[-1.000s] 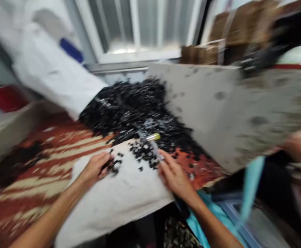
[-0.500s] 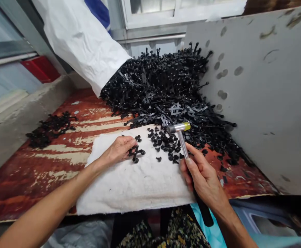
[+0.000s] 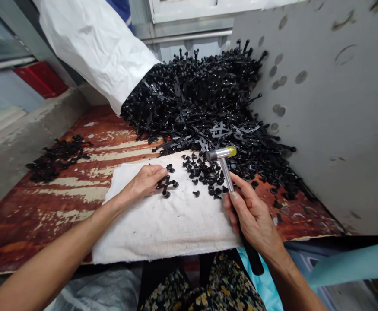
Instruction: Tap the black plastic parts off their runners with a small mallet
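My right hand [image 3: 253,216] grips a small mallet [image 3: 227,172] by its shaft, below a head that is grey at one end and yellow at the other. The black handle end sticks out below my palm. Fingers closed, my left hand [image 3: 148,180] holds a black plastic part [image 3: 167,184] with knobbed ends, low over the white cloth [image 3: 176,229]. Part of that piece is hidden behind my fingers. Between my hands, small black caps with stems [image 3: 204,175] lie loose on the cloth.
A large heap of black plastic strips [image 3: 201,95] spills from a white sack [image 3: 98,52] at the back. A smaller black pile [image 3: 59,157] lies at left on the worn red tabletop [image 3: 17,229]. A grey panel [image 3: 331,129] stands along the right side.
The whole view has shifted slightly, so things sit a little higher and further left. Both hands keep the same holds, on the mallet and on the black part.
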The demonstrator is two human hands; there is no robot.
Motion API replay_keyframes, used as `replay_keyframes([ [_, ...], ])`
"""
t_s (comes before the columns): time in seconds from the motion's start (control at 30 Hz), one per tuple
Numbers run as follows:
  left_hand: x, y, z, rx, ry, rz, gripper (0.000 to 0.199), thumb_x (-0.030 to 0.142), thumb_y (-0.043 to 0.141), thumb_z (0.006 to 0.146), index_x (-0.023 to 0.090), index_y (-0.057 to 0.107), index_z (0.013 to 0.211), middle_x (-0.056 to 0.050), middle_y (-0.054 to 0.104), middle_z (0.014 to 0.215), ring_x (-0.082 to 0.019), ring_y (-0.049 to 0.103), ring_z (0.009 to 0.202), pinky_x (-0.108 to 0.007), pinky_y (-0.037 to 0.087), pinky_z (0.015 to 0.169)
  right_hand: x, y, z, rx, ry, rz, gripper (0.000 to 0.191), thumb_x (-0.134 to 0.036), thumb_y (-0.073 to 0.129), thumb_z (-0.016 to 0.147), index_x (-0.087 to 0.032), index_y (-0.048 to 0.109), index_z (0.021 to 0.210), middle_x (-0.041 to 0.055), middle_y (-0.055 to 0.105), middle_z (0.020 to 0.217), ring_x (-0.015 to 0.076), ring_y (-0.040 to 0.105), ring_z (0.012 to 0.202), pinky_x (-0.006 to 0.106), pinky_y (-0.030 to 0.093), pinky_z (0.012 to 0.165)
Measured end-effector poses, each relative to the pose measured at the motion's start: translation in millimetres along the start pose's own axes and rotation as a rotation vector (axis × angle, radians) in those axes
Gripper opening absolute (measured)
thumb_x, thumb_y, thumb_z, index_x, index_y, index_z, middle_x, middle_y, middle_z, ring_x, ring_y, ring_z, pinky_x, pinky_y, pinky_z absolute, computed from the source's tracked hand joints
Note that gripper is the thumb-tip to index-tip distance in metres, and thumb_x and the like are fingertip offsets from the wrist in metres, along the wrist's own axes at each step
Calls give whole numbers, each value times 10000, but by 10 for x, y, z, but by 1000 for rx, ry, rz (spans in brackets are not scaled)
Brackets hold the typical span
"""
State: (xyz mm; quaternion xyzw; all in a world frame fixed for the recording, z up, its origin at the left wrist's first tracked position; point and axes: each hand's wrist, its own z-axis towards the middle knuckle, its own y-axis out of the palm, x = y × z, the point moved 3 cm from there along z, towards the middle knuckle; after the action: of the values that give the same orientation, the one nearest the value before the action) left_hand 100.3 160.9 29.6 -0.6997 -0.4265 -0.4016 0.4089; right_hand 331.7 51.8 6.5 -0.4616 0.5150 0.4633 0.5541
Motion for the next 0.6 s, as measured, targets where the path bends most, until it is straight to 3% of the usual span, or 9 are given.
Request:
replay_keyframes([
  [0.3, 51, 22, -23, 14, -11, 16, 276, 343, 634, 734, 151, 499, 589, 63, 436, 461, -18, 301, 316, -153, 159, 323, -13, -1, 0, -4, -10, -4, 502, -442, 478, 936, -229, 439, 1389, -50, 499, 680, 70, 412, 416, 168, 347, 323],
  [0.6, 85, 49, -48, 34, -52, 63, 292, 250, 513, 846, 160, 456, 574, 66, 411, 453, -23, 279, 334, -153, 162, 341, -2, 0, -9, -13, -6, 26, 475, -434, 485, 947, -253, 440, 1384, -56, 501, 693, 61, 408, 423, 152, 356, 332],
])
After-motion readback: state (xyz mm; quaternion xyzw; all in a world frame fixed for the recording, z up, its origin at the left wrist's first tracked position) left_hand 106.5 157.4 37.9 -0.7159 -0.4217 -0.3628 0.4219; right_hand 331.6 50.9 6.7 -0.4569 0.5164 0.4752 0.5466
